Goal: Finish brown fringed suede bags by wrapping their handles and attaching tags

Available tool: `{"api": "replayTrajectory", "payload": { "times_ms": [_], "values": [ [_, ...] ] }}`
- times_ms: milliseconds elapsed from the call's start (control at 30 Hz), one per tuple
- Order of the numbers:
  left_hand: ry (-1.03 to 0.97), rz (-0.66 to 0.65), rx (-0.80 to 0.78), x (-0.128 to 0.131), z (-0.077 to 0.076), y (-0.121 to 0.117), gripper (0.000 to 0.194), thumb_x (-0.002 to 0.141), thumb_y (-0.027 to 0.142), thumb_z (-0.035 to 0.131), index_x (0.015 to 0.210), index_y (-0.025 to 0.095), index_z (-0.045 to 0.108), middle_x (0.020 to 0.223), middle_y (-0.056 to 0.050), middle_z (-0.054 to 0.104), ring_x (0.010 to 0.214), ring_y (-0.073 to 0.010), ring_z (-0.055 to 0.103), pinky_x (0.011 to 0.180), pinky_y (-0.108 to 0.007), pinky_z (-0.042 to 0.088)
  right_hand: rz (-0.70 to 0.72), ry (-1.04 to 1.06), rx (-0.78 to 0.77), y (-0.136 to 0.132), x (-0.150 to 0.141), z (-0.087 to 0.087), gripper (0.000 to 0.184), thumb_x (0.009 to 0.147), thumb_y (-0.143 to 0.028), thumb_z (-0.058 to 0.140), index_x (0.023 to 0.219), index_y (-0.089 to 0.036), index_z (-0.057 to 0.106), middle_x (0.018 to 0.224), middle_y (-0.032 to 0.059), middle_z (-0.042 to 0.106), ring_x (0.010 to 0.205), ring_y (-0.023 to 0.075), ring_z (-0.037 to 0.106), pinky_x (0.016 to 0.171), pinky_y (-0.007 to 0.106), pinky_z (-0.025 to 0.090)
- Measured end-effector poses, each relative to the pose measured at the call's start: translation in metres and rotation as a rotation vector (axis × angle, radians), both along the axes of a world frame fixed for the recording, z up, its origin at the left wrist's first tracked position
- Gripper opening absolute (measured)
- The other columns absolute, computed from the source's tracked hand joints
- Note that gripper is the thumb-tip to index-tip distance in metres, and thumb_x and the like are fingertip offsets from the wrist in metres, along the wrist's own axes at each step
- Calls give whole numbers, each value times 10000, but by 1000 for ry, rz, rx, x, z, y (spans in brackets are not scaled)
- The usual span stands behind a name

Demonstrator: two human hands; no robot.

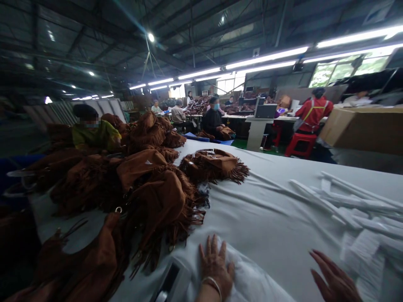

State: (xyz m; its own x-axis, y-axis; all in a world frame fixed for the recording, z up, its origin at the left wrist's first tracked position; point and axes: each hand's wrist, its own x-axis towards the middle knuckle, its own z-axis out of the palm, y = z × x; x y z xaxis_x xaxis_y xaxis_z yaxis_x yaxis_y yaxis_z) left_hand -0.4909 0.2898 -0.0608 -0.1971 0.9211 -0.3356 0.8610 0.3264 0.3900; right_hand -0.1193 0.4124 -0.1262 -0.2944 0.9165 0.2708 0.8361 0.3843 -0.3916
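My left hand (215, 266) lies flat on the white table cover (267, 209), fingers stretched out, holding nothing; a bracelet circles its wrist. My right hand (333, 279) hovers at the lower right with fingers extended, close to white paper strips (340, 203). A heap of brown fringed suede bags (147, 188) lies just left of my left hand. One more fringed bag (214, 164) sits apart near the table's middle.
A small dark device (171, 279) lies by the table's near edge. A person in a yellow-green top (94, 134) sits behind the bag heap. A cardboard box (362, 126) stands at the right. Other workers sit at far tables beside a red stool (300, 144).
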Motion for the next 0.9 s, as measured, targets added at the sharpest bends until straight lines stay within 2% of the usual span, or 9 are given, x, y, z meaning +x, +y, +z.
{"api": "replayTrajectory", "payload": {
  "times_ms": [67,133,267,400,533,633,767,900],
  "values": [
    [-17,5,2,-2,-3,0,776,878,665,366,1556,301,268,1688,-83,36,1535,-337,-110,1201,-610,-135,123,-15,74,48,-58,9,496,925,-389,407,1350,-248,621,1433,122,556,1326,318,517,1066,510,471],
    [-27,11,3,-4,-7,1,736,885,609,400,1551,320,277,1687,-75,37,1536,-333,-101,1198,-621,-137,302,-97,162,91,-119,29,486,963,-291,363,1380,-181,586,1475,134,514,1367,278,472,1112,434,437],
    [-65,8,16,-9,-15,2,721,883,497,449,1556,319,262,1683,-72,4,1531,-338,-108,1188,-642,-150,472,-220,256,152,-230,78,460,964,-179,401,1393,-189,568,1505,137,468,1380,298,421,1091,439,420],
    [-126,32,-36,-14,-20,8,741,872,492,475,1556,292,273,1672,-96,-24,1518,-356,-137,1174,-652,-180,513,-226,252,192,-307,104,449,960,-210,489,1402,-184,560,1540,167,407,1419,342,343,1115,482,356],
    [-193,38,-49,-17,-20,13,750,872,485,487,1560,297,255,1669,-92,-55,1509,-351,-162,1164,-657,-199,490,-248,193,235,-359,116,569,936,-259,542,1489,-176,438,1604,164,311,1457,365,277,1123,524,331],
    [-226,31,-20,-20,-18,14,747,880,476,492,1561,284,253,1668,-111,-46,1507,-361,-159,1150,-684,-198,405,-280,114,268,-386,126,718,917,-352,550,1559,-174,280,1632,154,260,1482,370,229,1145,553,319],
    [-292,41,-22,-23,-16,14,748,882,491,511,1557,283,263,1667,-115,-54,1503,-373,-161,1140,-683,-209,320,-313,16,305,-406,134,830,900,-475,500,1587,-178,141,1650,150,205,1499,396,169,1143,609,298],
    [-347,50,-11,-25,-13,14,747,880,508,522,1552,286,279,1668,-109,-49,1501,-380,-165,1131,-680,-226,287,-366,-53,324,-414,126,902,864,-531,506,1587,-164,109,1616,182,280,1474,437,189,1112,650,284]
  ]
}}
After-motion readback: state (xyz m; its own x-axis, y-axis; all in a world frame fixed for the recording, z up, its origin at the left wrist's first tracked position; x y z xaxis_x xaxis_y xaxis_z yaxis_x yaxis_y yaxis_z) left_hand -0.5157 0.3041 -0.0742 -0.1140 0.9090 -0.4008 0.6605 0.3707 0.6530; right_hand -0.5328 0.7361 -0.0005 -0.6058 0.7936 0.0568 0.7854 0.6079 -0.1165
